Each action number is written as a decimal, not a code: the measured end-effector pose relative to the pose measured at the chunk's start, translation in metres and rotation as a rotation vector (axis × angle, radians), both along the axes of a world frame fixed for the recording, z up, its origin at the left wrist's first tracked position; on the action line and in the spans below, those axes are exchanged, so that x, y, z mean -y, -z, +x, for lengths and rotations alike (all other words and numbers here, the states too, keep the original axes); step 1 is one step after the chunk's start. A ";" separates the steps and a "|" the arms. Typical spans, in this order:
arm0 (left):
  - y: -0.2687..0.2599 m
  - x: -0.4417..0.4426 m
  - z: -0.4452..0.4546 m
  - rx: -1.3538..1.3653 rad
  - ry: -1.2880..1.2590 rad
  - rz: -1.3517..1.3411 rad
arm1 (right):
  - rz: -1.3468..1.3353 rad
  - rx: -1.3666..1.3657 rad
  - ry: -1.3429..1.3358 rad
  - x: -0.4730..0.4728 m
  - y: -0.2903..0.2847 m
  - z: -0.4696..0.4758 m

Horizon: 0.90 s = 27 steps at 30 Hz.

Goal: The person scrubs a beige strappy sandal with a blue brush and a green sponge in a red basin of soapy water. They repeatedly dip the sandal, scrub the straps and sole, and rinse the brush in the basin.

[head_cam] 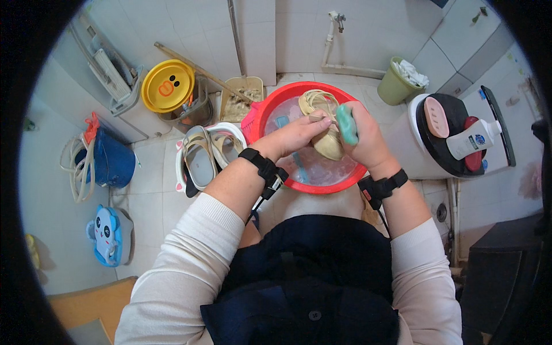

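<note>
My left hand (pixel 304 131) grips a strap of a beige strappy sandal (pixel 330 144), holding it over the red plastic basin (pixel 269 97). In my right hand (pixel 364 133) is a mint-green scrubber (pixel 347 124), close against the sandal's straps; its working side is hidden. Soapy, cloudy water (pixel 280 108) fills the basin. Light blue pieces (pixel 300 168) show in the water, too submerged to identify. Part of the sandal is covered by my fingers.
Left of the basin, a white tub (pixel 180 166) holds more sandals (pixel 200 159). A pink brush (pixel 250 118) touches the basin's left rim. Behind stand a dustpan (pixel 254 84) and a yellow-lidded bucket (pixel 168 86). At right, a bin's black lid (pixel 453 108) carries a white bottle (pixel 468 140) and pink soap dish (pixel 435 116).
</note>
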State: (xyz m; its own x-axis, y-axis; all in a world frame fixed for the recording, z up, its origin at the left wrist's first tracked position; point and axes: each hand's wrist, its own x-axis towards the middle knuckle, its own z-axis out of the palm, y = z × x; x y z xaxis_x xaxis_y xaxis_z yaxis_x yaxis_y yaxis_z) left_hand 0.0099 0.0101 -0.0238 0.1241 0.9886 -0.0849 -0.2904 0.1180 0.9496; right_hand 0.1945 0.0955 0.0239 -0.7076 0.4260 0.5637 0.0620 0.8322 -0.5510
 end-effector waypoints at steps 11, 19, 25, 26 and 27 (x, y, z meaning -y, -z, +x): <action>0.000 -0.003 -0.004 0.026 0.110 0.019 | 0.351 -0.136 -0.094 -0.003 0.003 0.000; 0.000 -0.004 -0.003 0.123 0.122 0.040 | 0.477 -0.127 -0.132 0.002 -0.002 -0.002; 0.006 -0.004 -0.004 0.108 0.096 0.043 | 0.479 -0.083 -0.119 0.002 -0.002 -0.004; 0.005 -0.004 -0.005 0.090 0.111 0.051 | 0.480 -0.076 -0.116 0.001 -0.001 -0.004; 0.004 -0.004 -0.005 0.066 0.113 0.037 | 0.485 -0.078 -0.113 0.000 -0.001 -0.004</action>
